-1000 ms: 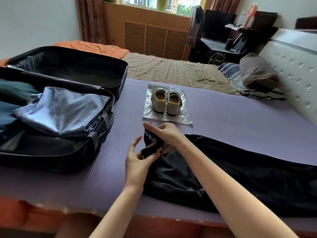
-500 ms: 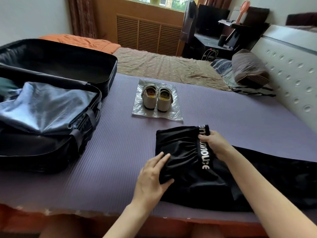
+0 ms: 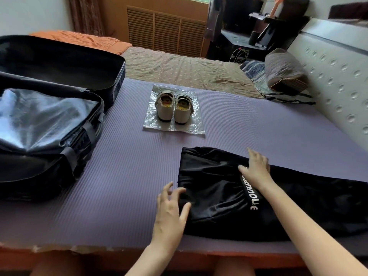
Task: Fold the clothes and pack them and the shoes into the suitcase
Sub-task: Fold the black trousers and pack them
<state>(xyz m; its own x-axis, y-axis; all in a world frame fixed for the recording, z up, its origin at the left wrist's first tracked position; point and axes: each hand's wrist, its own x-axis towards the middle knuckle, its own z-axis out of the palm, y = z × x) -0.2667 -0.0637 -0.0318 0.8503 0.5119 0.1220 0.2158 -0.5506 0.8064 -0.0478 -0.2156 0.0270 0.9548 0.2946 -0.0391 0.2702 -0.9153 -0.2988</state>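
Observation:
Black trousers [image 3: 217, 188] with a white-lettered waistband lie on the purple mat [image 3: 127, 176], one end folded over, the rest stretching off to the right. My left hand [image 3: 169, 212] has spread fingers touching the near left edge of the fold. My right hand [image 3: 256, 168] lies flat on the waistband with straight fingers. An open black suitcase [image 3: 65, 124] at the left holds a shiny blue garment [image 3: 37, 118]. A pair of cream shoes [image 3: 174, 107] stands on a clear plastic sheet [image 3: 191, 128] behind the trousers.
The mat's near edge runs along the bed frame [image 3: 119, 255] by my knees. A padded white headboard [image 3: 338, 76] is at the right with a striped pillow [image 3: 284, 70]. Beyond the mat lies a beige sheet [image 3: 179, 66] and an orange blanket [image 3: 79, 39].
Both hands have let go of the waistband after folding the trousers' end over to the right. They now lie open on the fabric.

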